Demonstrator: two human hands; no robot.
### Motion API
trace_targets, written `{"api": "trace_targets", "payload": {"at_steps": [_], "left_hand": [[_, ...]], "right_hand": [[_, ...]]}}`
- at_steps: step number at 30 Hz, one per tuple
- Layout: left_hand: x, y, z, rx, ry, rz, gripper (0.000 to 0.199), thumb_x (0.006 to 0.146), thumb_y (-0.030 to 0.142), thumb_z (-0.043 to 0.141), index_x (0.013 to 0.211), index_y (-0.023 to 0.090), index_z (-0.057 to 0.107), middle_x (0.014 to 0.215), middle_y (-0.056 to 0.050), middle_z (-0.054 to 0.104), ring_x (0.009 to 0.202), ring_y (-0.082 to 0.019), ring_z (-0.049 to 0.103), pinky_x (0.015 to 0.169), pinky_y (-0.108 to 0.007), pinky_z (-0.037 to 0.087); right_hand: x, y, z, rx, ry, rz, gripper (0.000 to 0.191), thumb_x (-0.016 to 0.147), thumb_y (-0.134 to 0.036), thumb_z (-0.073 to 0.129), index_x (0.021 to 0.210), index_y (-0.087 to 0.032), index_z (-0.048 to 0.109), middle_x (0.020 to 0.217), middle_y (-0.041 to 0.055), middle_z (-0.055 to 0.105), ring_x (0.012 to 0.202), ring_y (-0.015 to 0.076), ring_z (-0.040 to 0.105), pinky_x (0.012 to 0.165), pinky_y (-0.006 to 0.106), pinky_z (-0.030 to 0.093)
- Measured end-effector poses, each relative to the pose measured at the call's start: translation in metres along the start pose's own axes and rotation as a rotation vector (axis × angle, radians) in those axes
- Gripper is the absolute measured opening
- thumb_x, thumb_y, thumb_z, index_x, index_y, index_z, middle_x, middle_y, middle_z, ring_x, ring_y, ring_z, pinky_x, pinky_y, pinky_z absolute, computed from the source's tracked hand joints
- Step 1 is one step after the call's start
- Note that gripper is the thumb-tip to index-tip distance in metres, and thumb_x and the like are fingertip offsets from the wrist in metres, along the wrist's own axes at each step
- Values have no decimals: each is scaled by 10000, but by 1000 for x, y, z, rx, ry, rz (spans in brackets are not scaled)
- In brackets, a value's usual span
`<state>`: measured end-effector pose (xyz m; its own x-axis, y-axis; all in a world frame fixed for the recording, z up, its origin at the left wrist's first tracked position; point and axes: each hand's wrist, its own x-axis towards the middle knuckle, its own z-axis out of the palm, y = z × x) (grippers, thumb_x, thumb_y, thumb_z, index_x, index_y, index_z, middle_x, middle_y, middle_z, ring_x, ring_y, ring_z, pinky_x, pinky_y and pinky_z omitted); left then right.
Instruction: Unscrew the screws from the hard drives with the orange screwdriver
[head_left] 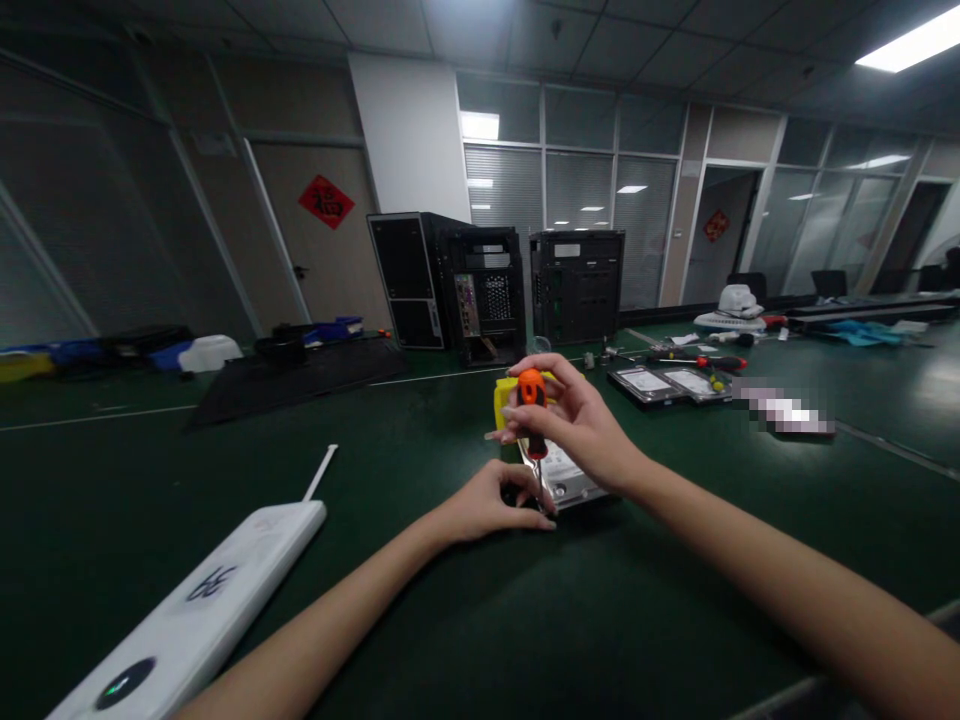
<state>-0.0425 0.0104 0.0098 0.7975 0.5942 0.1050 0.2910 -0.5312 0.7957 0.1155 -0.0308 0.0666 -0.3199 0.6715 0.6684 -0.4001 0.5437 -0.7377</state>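
Observation:
A silver hard drive (568, 477) with a white label lies on the green table before me. My right hand (566, 410) is closed around the orange and black handle of a screwdriver (532, 392), held upright over the drive's near left corner. Down at that corner, my left hand (504, 497) curls its thumb and fingers against the drive's edge, around the lower end of the screwdriver shaft. The screwdriver's tip and any screw under it are hidden by the fingers. Just behind my right hand shows a yellow object (502, 402), partly covered.
Two more hard drives (643, 384) lie to the right, near a red and black tool handle (721, 363) and scattered small parts. Black computer cases (577, 285) stand at the back. A white device marked 39 (217, 590) lies front left, and a black panel (300, 375) behind it.

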Motion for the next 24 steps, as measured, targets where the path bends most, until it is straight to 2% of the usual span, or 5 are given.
{"api": "trace_targets", "payload": {"at_steps": [4,10,14,19,24], "left_hand": [[0,1,-1,-5,-10,1,238,680,312,727,839,138,697,702,9,589,647,-116,442,590,-218,339],[1,1,-1,-8,-13,9,231,677,307,729,837,143,700,690,18,566,636,-109,435,591,-217,335],[1,1,0,-8,4,2,228,675,321,731,820,147,704,684,17,566,630,-108,432,589,-218,330],[0,0,0,10,10,1,240,676,338,729,824,151,705,660,26,545,630,-109,434,608,-223,331],[0,0,0,8,4,-5,233,675,331,730,814,146,703,656,27,544,632,-108,432,600,-217,326]], "right_hand": [[1,2,1,-15,11,-10,322,779,-185,600,1052,-261,448,913,-13,477,669,79,546,681,285,557],[4,4,5,-65,-14,-39,348,876,-261,456,1222,-284,429,748,-25,407,602,82,432,663,269,536],[4,3,7,35,-55,-1,309,919,-303,353,1207,-260,456,834,-1,447,670,87,472,739,308,529],[5,3,4,40,-39,-15,221,896,-266,425,1106,-235,486,845,0,482,743,97,528,794,327,522],[8,5,1,46,-18,-49,186,862,-217,491,1043,-217,450,922,19,552,731,91,568,798,330,519]]}}
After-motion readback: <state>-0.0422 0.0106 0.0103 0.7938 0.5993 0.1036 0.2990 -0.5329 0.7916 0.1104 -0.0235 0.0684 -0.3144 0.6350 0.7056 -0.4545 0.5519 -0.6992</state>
